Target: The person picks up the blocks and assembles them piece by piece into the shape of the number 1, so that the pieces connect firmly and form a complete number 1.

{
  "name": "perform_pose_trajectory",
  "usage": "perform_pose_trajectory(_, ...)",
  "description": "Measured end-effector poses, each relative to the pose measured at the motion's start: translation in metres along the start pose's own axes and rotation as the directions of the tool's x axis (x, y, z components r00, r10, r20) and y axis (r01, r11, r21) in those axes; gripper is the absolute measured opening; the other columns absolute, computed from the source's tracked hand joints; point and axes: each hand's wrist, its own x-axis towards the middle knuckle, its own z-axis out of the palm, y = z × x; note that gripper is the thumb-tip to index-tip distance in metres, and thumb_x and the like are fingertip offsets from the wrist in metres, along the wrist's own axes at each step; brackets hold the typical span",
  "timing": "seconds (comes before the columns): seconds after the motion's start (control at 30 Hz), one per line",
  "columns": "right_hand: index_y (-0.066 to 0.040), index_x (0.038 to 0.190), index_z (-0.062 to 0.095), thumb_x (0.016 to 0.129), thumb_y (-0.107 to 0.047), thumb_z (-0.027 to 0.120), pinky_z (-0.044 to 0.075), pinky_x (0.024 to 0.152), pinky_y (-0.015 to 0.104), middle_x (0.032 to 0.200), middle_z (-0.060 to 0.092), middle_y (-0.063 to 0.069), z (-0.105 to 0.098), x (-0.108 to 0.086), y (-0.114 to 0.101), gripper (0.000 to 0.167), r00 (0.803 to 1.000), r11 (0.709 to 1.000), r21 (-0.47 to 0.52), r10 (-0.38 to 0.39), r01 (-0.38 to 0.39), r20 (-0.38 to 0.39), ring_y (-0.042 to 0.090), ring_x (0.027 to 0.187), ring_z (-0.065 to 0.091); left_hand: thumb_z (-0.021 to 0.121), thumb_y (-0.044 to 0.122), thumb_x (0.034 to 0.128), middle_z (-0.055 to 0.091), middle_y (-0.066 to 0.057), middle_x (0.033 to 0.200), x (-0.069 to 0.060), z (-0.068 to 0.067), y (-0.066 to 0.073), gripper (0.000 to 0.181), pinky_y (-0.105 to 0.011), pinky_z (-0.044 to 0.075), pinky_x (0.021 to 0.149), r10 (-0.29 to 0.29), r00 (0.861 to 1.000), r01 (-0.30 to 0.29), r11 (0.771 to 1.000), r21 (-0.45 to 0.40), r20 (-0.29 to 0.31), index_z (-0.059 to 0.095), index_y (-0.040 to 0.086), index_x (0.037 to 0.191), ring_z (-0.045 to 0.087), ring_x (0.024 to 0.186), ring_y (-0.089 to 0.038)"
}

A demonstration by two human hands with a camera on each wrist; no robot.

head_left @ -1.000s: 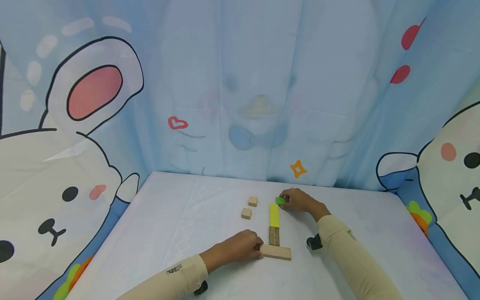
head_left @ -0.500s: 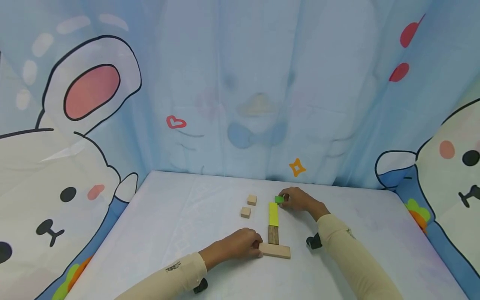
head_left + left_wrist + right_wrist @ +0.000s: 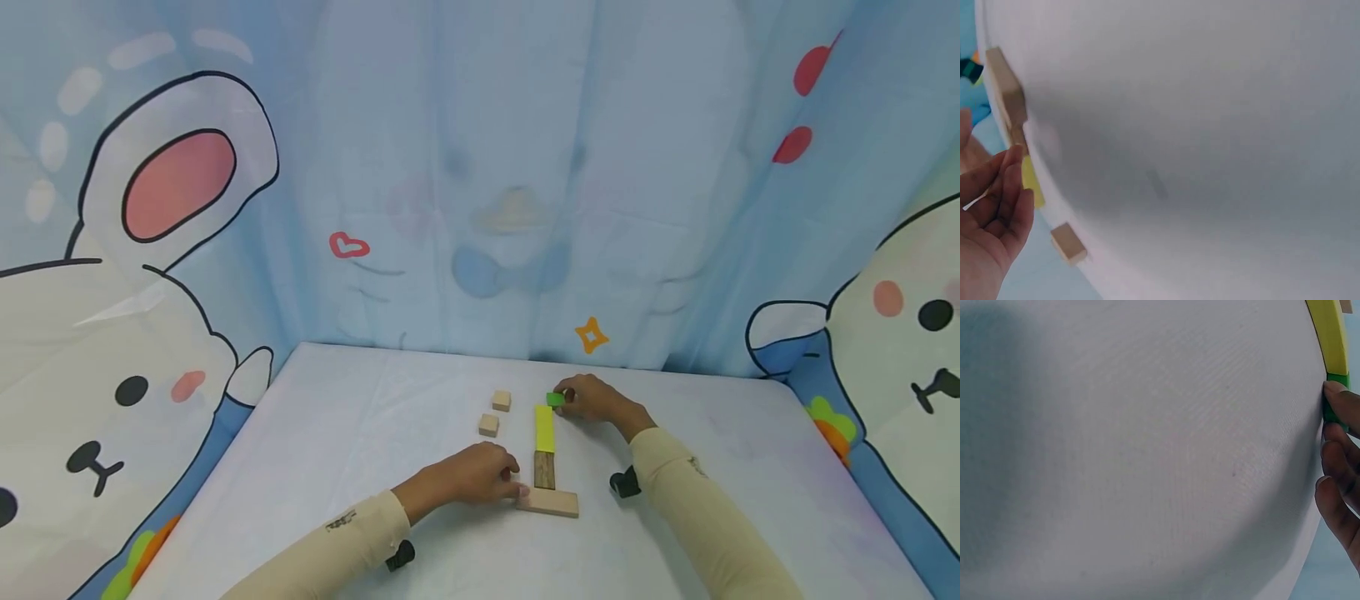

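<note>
In the head view, my right hand (image 3: 592, 397) pinches a small green block (image 3: 555, 400) at the far end of a yellow block (image 3: 544, 429). The right wrist view shows thumb and fingertips on that green block (image 3: 1334, 414), which meets the yellow one (image 3: 1330, 337). A dark-grained wooden block (image 3: 544, 471) lies between the yellow block and a light wooden plank (image 3: 550, 502) set crosswise. My left hand (image 3: 480, 473) is at the plank's left end, fingers relaxed; whether the thumb touches it, I cannot tell.
Two small wooden blocks, one at the back (image 3: 501, 401) and one nearer (image 3: 488, 426), lie left of the yellow block. Behind the white tabletop (image 3: 360, 417) hangs a blue patterned curtain (image 3: 510, 300).
My left hand has loosened at the plank's end, its fingers lifting slightly. The right hand stays on the green block. The head view has shifted a little.
</note>
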Motion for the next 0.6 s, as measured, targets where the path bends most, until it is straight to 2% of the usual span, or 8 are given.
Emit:
perform_pose_trajectory(0.13, -0.004, 0.123, 0.068, 0.092, -0.020, 0.074, 0.050, 0.082, 0.040, 0.095, 0.066, 0.004, 0.000, 0.000, 0.001, 0.036, 1.000, 1.000, 0.011, 0.005, -0.005, -0.010, 0.018, 0.087, 0.056, 0.065, 0.035, 0.0984, 0.070, 0.007, 0.085, 0.008, -0.010, -0.003, 0.030, -0.016, 0.047, 0.065, -0.016, 0.996, 0.016, 1.000, 0.002, -0.088, 0.075, 0.008, 0.108, 0.054, 0.070, 0.000)
perform_pose_trajectory(0.23, -0.004, 0.124, 0.068, 0.092, -0.021, 0.074, 0.049, 0.081, 0.039, 0.095, 0.066, 0.003, 0.000, 0.001, 0.003, 0.037, 1.000, 1.000, 0.013, 0.008, -0.007, -0.012, 0.018, 0.086, 0.055, 0.065, 0.032, 0.0988, 0.069, 0.007, 0.085, 0.014, -0.019, -0.005, 0.024, -0.016, 0.046, 0.067, -0.040, 0.986, 0.044, 0.999, 0.019, -0.164, 0.075, 0.010, 0.104, 0.054, 0.072, -0.001)
perform_pose_trajectory(0.43, -0.004, 0.124, 0.068, 0.091, -0.021, 0.075, 0.049, 0.081, 0.039, 0.094, 0.066, 0.003, 0.002, 0.002, 0.003, 0.037, 1.000, 1.000, 0.018, 0.011, -0.010, -0.009, 0.018, 0.086, 0.055, 0.065, 0.026, 0.0985, 0.067, 0.003, 0.084, 0.026, -0.030, -0.012, 0.020, -0.018, 0.047, 0.066, -0.124, 0.953, 0.116, 0.992, -0.043, -0.276, 0.074, 0.008, 0.100, 0.054, 0.072, -0.004)
perform_pose_trajectory(0.6, -0.004, 0.124, 0.068, 0.091, -0.022, 0.075, 0.049, 0.082, 0.039, 0.095, 0.066, 0.003, 0.003, 0.002, 0.004, 0.038, 1.000, 1.000, 0.020, 0.015, -0.015, -0.006, 0.018, 0.087, 0.055, 0.065, 0.022, 0.0980, 0.069, -0.001, 0.090, 0.035, -0.031, -0.024, 0.020, -0.021, 0.048, 0.070, -0.192, 0.920, 0.174, 0.981, -0.081, -0.343, 0.073, 0.005, 0.106, 0.056, 0.078, -0.008)
